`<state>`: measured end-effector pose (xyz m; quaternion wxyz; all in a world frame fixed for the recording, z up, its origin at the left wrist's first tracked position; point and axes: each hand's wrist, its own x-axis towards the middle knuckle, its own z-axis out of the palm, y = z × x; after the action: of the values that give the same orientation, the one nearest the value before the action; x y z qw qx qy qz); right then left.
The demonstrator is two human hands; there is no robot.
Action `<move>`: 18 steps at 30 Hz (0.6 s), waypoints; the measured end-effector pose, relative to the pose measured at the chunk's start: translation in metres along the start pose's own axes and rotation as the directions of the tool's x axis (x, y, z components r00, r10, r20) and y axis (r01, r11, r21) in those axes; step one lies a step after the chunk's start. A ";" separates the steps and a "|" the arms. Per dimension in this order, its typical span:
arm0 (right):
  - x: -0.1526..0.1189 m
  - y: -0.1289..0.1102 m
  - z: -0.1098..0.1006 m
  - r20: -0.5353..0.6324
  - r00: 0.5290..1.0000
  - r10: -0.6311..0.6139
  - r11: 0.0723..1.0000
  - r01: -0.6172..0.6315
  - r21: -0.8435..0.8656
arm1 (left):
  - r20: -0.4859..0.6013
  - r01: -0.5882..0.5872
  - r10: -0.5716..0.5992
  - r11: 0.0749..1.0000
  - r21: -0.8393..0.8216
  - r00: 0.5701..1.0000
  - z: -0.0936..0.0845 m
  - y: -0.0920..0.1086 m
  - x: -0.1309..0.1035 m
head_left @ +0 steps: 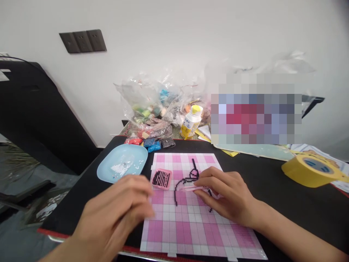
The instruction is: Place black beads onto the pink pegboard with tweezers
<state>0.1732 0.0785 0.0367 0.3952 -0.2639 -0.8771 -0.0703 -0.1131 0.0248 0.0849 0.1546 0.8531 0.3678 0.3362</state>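
Observation:
My right hand [226,193] is closed on pink tweezers [189,188], which point left over a pink-and-white checked pegboard [169,233]. Black beads [187,180] form a curved outline on the board, partly hidden by that hand. Near the board's upper left sits a small pink tray [162,179] with rows of black beads. My left hand [120,207] hovers at the board's left edge, below the tray. Its fingers are curled and smeared by motion, so whether they hold anything cannot be made out.
A light blue plate [105,165] with white beads lies at the left. Behind are small bead packets [154,146], plastic bags [152,98] and a yellow-capped bottle [191,123]. A yellow tape roll [302,174] lies at the right of the black table [245,165].

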 end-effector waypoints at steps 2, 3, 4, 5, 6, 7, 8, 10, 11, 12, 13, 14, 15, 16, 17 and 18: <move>0.003 0.002 0.001 0.001 1.000 0.008 1.000 -0.008 0.003 | -0.033 0.093 -0.090 0.987 0.129 0.995 0.001 -0.014 0.022; 0.004 0.002 0.001 0.005 1.000 0.014 1.000 -0.014 0.009 | 0.007 0.174 -0.177 0.974 0.145 0.984 0.002 -0.022 0.030; 0.006 0.003 0.000 0.010 1.000 0.023 1.000 -0.023 0.018 | 0.057 0.255 -0.265 0.956 0.145 0.963 0.004 -0.029 0.036; 0.008 0.003 0.000 0.013 0.999 0.031 0.999 -0.031 0.029 | 0.119 0.301 -0.317 0.944 0.133 0.941 0.006 -0.035 0.041; 0.010 0.003 0.000 0.015 0.999 0.039 0.998 -0.040 0.040 | 0.187 0.317 -0.336 0.940 0.124 0.923 0.008 -0.041 0.044; 0.012 0.004 0.000 0.016 0.999 0.047 0.997 -0.048 0.052 | 0.250 0.324 -0.347 0.937 0.128 0.904 0.009 -0.046 0.046; 0.013 0.004 0.000 0.016 0.998 0.056 0.996 -0.057 0.063 | 0.291 0.338 -0.362 0.932 0.131 0.885 0.011 -0.049 0.047; 0.015 0.005 0.000 0.013 0.997 0.071 0.994 -0.072 0.083 | 0.358 0.352 -0.376 0.926 0.133 0.855 0.012 -0.053 0.047; 0.015 0.006 0.001 0.008 0.997 0.079 0.992 -0.080 0.094 | 0.378 0.358 -0.380 0.925 0.129 0.844 0.013 -0.054 0.046; 0.015 0.007 0.002 0.002 0.996 0.089 0.991 -0.089 0.102 | 0.392 0.362 -0.381 0.924 0.122 0.837 0.014 -0.054 0.046; 0.014 0.007 0.003 -0.006 0.995 0.096 0.989 -0.095 0.109 | 0.398 0.366 -0.380 0.924 0.115 0.835 0.014 -0.053 0.046; 0.013 0.008 0.004 -0.010 0.995 0.103 0.988 -0.101 0.115 | 0.399 0.369 -0.381 0.923 0.108 0.834 0.015 -0.052 0.046; 0.012 0.009 0.005 -0.011 0.994 0.109 0.987 -0.106 0.119 | 0.398 0.373 -0.381 0.922 0.102 0.834 0.017 -0.051 0.046; 0.011 0.009 0.006 -0.007 0.994 0.113 0.986 -0.111 0.123 | 0.399 0.376 -0.381 0.922 0.094 0.834 0.018 -0.051 0.047; 0.009 0.010 0.006 -0.002 0.993 0.115 0.986 -0.114 0.125 | 0.398 0.381 -0.382 0.921 0.085 0.834 0.019 -0.051 0.047; 0.008 0.010 0.007 0.000 0.993 0.118 0.985 -0.117 0.126 | 0.396 0.387 -0.383 0.919 0.074 0.834 0.021 -0.051 0.048</move>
<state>0.1695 0.0925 0.0373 0.4176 -0.2895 -0.8612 0.0078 -0.1015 0.0946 0.0661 0.2954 0.8116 0.4902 0.1170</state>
